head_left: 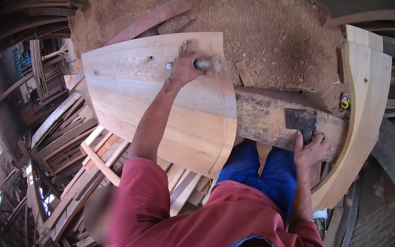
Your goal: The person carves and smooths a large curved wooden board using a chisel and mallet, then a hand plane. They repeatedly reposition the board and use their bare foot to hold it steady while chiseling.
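Observation:
My left hand (185, 68) is closed around a chisel (208, 64) with a thick round handle. Its flat grey tip shows on the other side of the fingers, near the surface of a broad, curved wooden panel (127, 81). That panel is made of joined pale boards, with a raised curved strip along its right edge. On the right, my right hand (311, 147) grips the short handle of a dark tool with a flat rectangular head (300, 120). The head is over a rough, stained plank (264, 117); whether it is a mallet or a hatchet I cannot tell.
A long curved pale board (364, 86) stands at the right. Beside it lies a yellow-and-black tape measure (345, 101). Sawdust (257, 21) covers the ground ahead, with a reddish plank (151, 18) on it. Stacked timber offcuts (80, 132) crowd the left.

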A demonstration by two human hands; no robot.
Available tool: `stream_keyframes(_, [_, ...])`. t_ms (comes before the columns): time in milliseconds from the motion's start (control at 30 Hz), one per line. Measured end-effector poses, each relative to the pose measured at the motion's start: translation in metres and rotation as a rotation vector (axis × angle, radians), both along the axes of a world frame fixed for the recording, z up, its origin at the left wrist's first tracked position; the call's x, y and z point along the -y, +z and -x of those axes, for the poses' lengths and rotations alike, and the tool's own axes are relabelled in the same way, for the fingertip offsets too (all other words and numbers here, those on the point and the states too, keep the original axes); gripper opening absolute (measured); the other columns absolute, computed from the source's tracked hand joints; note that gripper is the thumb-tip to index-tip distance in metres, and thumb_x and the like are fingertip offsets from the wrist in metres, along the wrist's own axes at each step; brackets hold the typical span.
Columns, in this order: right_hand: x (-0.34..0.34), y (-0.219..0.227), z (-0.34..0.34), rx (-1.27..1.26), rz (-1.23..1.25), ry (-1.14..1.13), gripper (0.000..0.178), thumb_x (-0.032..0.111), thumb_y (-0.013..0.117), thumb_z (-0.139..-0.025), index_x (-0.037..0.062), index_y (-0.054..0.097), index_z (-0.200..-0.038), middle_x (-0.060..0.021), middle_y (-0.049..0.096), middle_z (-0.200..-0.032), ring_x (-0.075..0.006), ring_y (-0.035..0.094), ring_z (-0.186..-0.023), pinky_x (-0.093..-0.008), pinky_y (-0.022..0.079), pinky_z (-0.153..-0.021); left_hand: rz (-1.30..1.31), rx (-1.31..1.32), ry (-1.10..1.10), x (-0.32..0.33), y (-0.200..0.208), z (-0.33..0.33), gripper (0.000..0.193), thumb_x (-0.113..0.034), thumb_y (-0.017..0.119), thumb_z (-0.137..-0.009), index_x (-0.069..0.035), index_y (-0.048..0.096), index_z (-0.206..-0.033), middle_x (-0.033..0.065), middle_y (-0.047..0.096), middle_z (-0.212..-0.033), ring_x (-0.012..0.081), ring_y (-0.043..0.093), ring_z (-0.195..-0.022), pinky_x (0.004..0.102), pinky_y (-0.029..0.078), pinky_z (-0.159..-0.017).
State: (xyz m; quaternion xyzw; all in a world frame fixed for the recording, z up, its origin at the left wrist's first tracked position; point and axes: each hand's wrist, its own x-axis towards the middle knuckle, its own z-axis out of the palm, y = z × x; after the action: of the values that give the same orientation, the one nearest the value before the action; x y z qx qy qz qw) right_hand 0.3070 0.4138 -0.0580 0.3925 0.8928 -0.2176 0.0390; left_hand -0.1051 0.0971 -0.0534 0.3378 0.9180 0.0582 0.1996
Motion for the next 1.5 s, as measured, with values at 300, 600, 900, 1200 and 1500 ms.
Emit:
stream_keyframes(300, [0.003, 0.055, 0.058, -0.071, 0.033, 0.043, 0.059, 0.034, 0.079, -0.089, 0.0014, 0.055, -0.132, -0.0284, 0.052, -0.133, -0.0465, 0.049, -0.126, -0.0563, 0.04, -0.104, 0.049, 0.008, 0.019, 0.008, -0.001, -0.002, 0.07, -0.048, 0.097, -0.06, 0.004, 0.067, -0.097, 0.0365, 0.035, -0.16, 0.0485, 0.029, -0.153, 0.0516, 0.026, -0.126])
stream_keyframes(600, [0.094, 0.056, 0.298, -0.21, 0.367, 0.586, 0.064, 0.036, 0.074, -0.094, 0.0106, 0.051, -0.147, -0.0199, 0.05, -0.146, -0.0408, 0.044, -0.141, -0.0525, 0.04, -0.118, 0.067, 0.01, 0.012, -0.001, 0.001, 0.003, 0.065, -0.04, 0.093, -0.069, 0.003, 0.068, -0.111, 0.0338, 0.035, -0.161, 0.0469, 0.027, -0.155, 0.0517, 0.023, -0.128])
stream_keyframes(900, [0.129, 0.038, 0.292, 0.024, 0.493, 0.553, 0.045, 0.035, 0.076, -0.091, 0.0089, 0.065, -0.126, -0.0172, 0.065, -0.128, -0.0375, 0.061, -0.124, -0.0509, 0.045, -0.108, 0.126, 0.04, 0.025, -0.006, 0.004, 0.003, 0.091, -0.037, 0.095, -0.066, 0.003, 0.05, -0.135, 0.0314, 0.037, -0.16, 0.0469, 0.03, -0.153, 0.0522, 0.027, -0.126])
stream_keyframes(1200, [0.079, 0.044, 0.173, 0.212, 0.338, 0.533, 0.052, 0.036, 0.075, -0.089, -0.0023, 0.06, -0.12, -0.0263, 0.069, -0.117, -0.0418, 0.064, -0.119, -0.0556, 0.046, -0.103, 0.228, 0.065, -0.004, -0.02, 0.013, 0.005, 0.132, -0.054, 0.095, -0.066, -0.002, 0.02, -0.163, 0.0288, 0.036, -0.16, 0.0479, 0.029, -0.152, 0.0538, 0.025, -0.125])
stream_keyframes(1500, [0.077, 0.029, 0.12, -0.127, 0.973, 0.031, 0.049, 0.042, 0.066, -0.096, -0.0046, 0.054, -0.108, -0.0261, 0.064, -0.086, -0.0448, 0.066, -0.086, -0.0504, 0.05, -0.076, 0.139, -0.088, -0.055, -0.009, 0.001, -0.023, 0.122, -0.065, 0.075, -0.084, 0.004, 0.013, -0.162, 0.0372, 0.014, -0.165, 0.0552, 0.01, -0.155, 0.0631, 0.014, -0.126])
